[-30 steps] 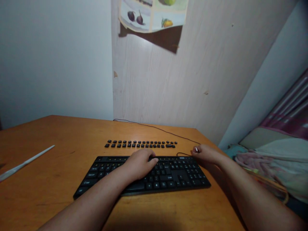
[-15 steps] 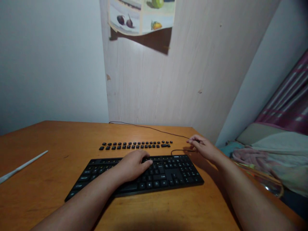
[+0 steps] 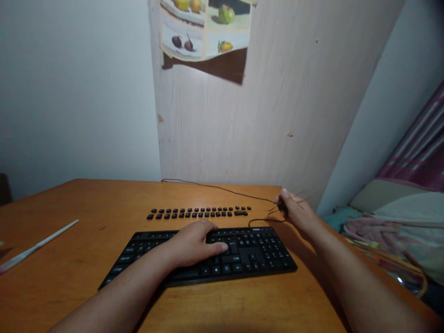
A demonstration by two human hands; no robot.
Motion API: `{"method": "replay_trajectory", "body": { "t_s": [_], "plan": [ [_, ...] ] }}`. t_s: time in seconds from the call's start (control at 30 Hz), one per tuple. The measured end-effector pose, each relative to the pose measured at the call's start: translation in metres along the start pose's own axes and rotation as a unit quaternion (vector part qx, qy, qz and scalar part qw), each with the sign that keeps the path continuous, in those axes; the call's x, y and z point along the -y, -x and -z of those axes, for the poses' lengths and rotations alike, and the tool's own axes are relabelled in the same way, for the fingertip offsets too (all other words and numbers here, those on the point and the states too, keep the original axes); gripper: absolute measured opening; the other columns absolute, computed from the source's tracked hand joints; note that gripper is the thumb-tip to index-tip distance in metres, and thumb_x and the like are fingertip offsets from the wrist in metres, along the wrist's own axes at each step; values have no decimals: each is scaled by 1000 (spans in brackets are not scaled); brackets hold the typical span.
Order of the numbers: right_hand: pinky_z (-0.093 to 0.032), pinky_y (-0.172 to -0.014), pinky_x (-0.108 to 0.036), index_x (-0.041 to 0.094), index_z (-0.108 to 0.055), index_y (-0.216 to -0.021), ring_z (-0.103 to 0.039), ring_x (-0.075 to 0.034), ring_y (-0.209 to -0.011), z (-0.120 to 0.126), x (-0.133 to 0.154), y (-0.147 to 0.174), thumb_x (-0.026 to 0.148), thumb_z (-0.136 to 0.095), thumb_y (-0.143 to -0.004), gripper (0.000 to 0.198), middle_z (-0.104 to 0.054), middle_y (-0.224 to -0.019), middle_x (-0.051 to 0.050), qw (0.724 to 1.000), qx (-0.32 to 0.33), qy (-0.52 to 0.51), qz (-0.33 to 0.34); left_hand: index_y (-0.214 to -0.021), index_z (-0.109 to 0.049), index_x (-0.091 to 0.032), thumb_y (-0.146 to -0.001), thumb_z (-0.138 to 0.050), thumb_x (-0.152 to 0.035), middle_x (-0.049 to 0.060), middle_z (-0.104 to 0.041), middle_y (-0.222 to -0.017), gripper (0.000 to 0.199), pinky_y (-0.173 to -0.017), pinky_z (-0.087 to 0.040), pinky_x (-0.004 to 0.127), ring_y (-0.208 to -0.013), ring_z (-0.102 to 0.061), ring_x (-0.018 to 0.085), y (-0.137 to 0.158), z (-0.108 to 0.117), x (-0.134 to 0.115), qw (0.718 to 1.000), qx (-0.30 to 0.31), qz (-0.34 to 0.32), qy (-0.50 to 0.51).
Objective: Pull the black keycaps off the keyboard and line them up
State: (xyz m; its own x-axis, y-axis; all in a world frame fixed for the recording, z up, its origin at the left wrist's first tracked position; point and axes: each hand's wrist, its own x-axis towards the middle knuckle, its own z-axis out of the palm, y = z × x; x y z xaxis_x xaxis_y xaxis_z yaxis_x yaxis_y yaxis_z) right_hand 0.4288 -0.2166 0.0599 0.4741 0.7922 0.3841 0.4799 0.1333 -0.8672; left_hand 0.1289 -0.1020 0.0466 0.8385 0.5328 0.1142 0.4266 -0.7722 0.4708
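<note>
A black keyboard (image 3: 255, 256) lies on the table, with several key positions along its upper rows showing no tall caps. My left hand (image 3: 194, 245) rests palm-down across its middle, thumb stretched out to the right, the other fingers partly hidden behind the hand. Off the keyboard's upper right corner, my right hand (image 3: 291, 208) is closed around a dark bunched part of the black cable (image 3: 258, 220). Thin strands stick out on both sides of that hand. Behind the keyboard, loose black keycaps (image 3: 196, 215) lie in two rows.
A thin white stick-like tool (image 3: 45, 241) lies at the left of the wooden table (image 3: 114, 196). The cable runs on to the back edge by the wall. Fruit pictures (image 3: 204, 32) hang there. Right of the table is a bed with crumpled cloth (image 3: 371, 236).
My right hand has turned, with the thumb side lifted and the dark bunched cable now showing. My left thumb has slid slightly right and nearer on the keyboard. The view has tilted up a little.
</note>
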Motion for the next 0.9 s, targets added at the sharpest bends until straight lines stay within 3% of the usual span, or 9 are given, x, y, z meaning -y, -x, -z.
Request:
{"method": "replay_trajectory", "body": {
  "t_s": [0.13,0.37,0.57,0.9],
  "plan": [
    [-34,-42,-22,17,-60,-92,-46,-9,-46,-3,6,3,66,-53,-82,51,-52,-62,3,995,22,-83,-50,-128,-57,-19,-59,-58,-81,14,-56,-132,93,-99,-42,43,-119,-53,34,7,8,-6,997,54,0,-53],
    [-44,-51,-22,17,-58,-98,-52,-8,-52,-19,28,18,39,-78,-69,41,-56,-68,4,978,106,-147,-101,-147,-35,-15,-43,-59,-89,21,-34,-151,130,-115,-12,54,-139,-28,40,14,4,-5,985,102,-34,-135],
    [-48,-56,-25,17,-56,-95,-58,-10,-56,-30,35,27,36,-73,-75,33,-58,-71,2,970,134,-166,-115,-149,-30,-13,-44,-61,-87,21,-27,-154,132,-115,-19,51,-141,-24,41,14,0,-4,984,102,-29,-146],
    [-39,-46,-22,19,-58,-82,-50,-11,-49,-54,18,36,46,-56,-86,27,-53,-60,3,986,163,25,-35,-148,-33,-15,-46,-64,-83,20,-32,-151,127,-113,-25,49,-137,-31,41,14,-2,-2,987,85,-40,-129]
  ]
}}
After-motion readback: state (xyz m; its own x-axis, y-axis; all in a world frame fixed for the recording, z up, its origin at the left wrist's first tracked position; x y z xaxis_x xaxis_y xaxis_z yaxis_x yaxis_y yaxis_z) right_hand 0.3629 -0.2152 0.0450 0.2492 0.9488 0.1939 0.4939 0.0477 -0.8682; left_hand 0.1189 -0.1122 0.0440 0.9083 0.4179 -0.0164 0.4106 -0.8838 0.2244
